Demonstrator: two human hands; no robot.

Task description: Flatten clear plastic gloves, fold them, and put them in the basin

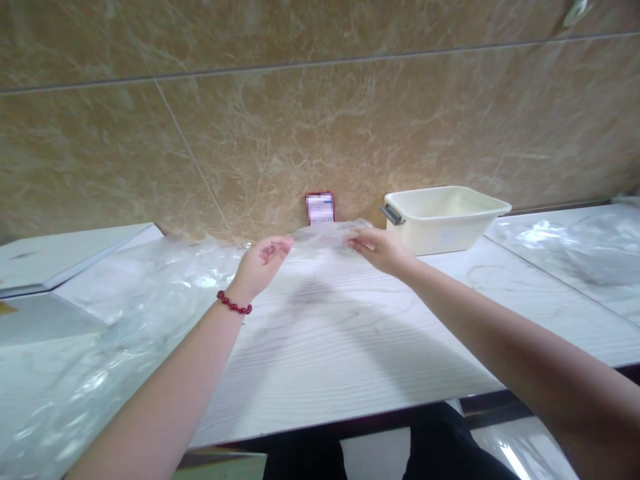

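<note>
A clear plastic bag [323,235] is stretched between my two hands above the white wood-grain table [320,360]. My left hand [265,260], with a red beaded bracelet at the wrist, pinches one side of it between thumb and fingers. The opposite side is pinched by my right hand [374,248]. Thin and see-through, the bag shows no clear outline, and I cannot make out anything inside it. Just behind it a phone [320,207] in a red case leans on the wall, its screen lit.
A cream plastic bin [440,223] with a grey latch stands right of my right hand. Heaps of clear plastic bags [165,287] cover the left side, beside a white box [75,257]. More clear plastic [595,243] lies at the far right. A marbled tile wall [280,133] rises behind.
</note>
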